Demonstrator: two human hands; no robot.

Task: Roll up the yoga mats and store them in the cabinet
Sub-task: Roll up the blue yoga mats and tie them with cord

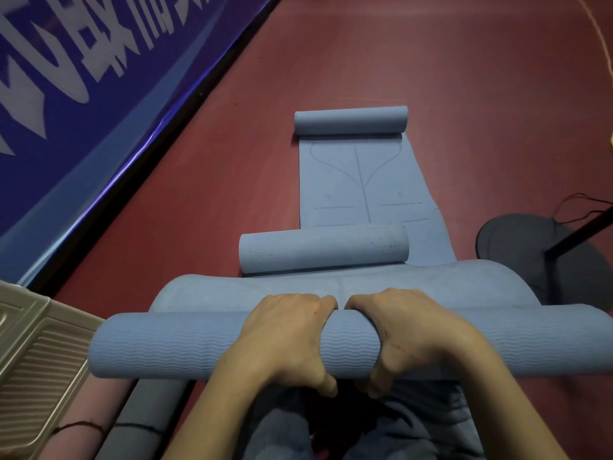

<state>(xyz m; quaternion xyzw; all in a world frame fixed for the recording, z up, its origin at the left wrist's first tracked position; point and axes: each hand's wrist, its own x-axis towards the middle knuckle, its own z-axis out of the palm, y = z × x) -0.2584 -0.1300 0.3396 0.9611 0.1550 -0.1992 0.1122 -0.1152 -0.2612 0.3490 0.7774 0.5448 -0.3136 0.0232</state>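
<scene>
White characters on the blue banner (83, 81) are cut off, unreadable. The near rolled blue mat (159, 343) on the red floor (464, 94) is gripped mid-length by left hand (285, 340) and right hand (411, 336), fingers curled over.

Rolled blue yoga mat (172, 343): right end runs out past the frame edge, full length not visible. Middle of the roll is covered by left hand (282, 336) and right hand (408, 333); fingertips curl over the far side, hidden. Both thumbs tuck under the roll, ends hidden.

Banner (83, 78): white characters blurred and cropped, unreadable.

Grey roll (149, 413) and pink roll (83, 416) at lower left: mostly cut off at the bottom edge, partly under the blue roll.

Beige ribbed panel (33, 360): cropped at left, identity unclear.

Black round base (517, 247): its pole leaves the frame at right.
</scene>
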